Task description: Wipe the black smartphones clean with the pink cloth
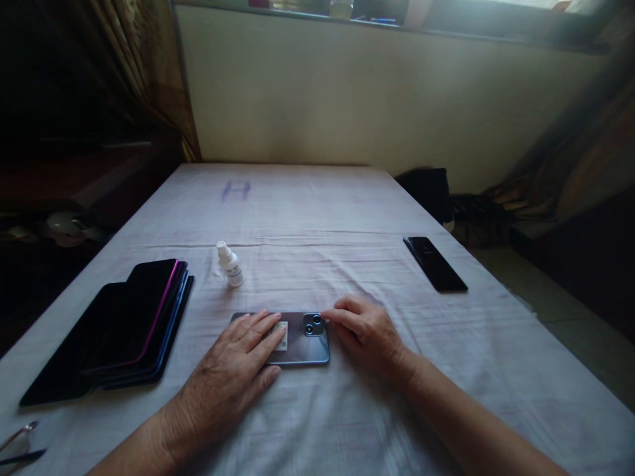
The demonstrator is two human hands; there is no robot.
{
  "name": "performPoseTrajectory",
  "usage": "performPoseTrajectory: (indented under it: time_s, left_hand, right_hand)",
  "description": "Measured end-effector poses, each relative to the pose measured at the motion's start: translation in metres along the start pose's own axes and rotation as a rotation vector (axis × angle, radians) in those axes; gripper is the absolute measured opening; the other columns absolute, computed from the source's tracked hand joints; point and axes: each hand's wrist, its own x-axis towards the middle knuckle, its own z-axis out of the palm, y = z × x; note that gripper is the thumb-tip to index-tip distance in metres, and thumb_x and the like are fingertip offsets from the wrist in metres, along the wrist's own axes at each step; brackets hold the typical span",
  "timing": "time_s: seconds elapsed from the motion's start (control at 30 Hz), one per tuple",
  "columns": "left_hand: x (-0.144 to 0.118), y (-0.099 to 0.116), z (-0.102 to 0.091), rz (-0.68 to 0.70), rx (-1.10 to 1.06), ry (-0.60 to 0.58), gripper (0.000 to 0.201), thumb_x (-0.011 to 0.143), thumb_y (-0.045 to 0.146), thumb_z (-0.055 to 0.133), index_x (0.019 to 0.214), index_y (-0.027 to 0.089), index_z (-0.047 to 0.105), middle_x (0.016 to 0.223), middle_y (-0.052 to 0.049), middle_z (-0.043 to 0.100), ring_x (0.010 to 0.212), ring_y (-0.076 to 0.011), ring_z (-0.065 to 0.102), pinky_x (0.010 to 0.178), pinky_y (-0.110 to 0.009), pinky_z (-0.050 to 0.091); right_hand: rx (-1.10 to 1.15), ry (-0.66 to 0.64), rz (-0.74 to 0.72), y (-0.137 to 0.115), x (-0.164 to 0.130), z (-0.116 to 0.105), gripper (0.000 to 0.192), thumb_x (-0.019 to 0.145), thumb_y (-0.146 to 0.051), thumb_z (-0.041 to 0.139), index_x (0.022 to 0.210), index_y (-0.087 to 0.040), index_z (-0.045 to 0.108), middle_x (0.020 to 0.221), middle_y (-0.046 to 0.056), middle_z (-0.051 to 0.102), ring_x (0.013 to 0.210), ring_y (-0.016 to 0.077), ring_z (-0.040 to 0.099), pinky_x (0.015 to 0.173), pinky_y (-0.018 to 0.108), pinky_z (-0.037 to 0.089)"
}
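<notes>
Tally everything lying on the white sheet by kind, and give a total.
Phone lying alone: 2, one face down under both hands, one at the right
Stack of phones: 1, number in it unclear
Small white bottle: 1
Thin metal tools at the left corner: 2
Total: 6

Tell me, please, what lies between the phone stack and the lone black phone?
In the head view, the spray bottle stands between the phone stack and black phone; otherwise bare cloth.
</notes>
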Motion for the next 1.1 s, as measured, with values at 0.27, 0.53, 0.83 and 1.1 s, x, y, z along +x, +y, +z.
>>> performPoseTrajectory:
  time_s: [0.27,0.53,0.83,1.1]
  left_hand:
    - [0.005,0.000,-0.002,0.021,0.033,0.050,0.042,0.097,0.028,0.051,0.138,0.017,0.054,0.142,-0.010,0.057,0.130,-0.0287,0.052,0.108,-0.046,0.041]
    - [0.004,-0.001,-0.001,0.008,0.009,0.031,0.044,0.096,0.031,0.052,0.139,0.018,0.053,0.143,-0.010,0.056,0.131,-0.0290,0.050,0.108,-0.046,0.039]
    - [0.014,-0.007,-0.007,0.019,0.074,0.009,0.044,0.096,0.041,0.056,0.131,0.014,0.057,0.134,-0.018,0.061,0.120,-0.0324,0.059,0.101,-0.048,0.047]
    - [0.072,-0.022,-0.045,-0.143,0.011,-0.255,0.032,0.102,0.039,0.040,0.095,0.022,0.066,0.077,-0.004,0.072,0.069,-0.0226,0.070,0.060,-0.029,0.048]
  right_hand:
    - [-0.003,-0.017,-0.050,-0.004,-0.006,-0.005,0.023,0.094,-0.014,0.051,0.108,-0.020,0.069,0.086,0.005,0.066,0.075,0.0156,0.061,0.067,0.026,0.050]
    - [-0.001,-0.056,-0.130,-0.011,-0.008,-0.013,0.022,0.093,-0.014,0.051,0.104,-0.019,0.068,0.085,0.005,0.067,0.071,0.0155,0.060,0.066,0.028,0.050]
    - [0.180,0.135,0.095,-0.003,-0.003,-0.017,0.027,0.089,-0.008,0.054,0.105,-0.021,0.072,0.085,0.005,0.068,0.073,0.0141,0.065,0.064,0.024,0.054]
    - [0.309,0.185,0.289,0.001,-0.003,-0.013,0.021,0.090,-0.014,0.057,0.099,-0.023,0.074,0.085,0.004,0.069,0.069,0.0147,0.067,0.057,0.023,0.055]
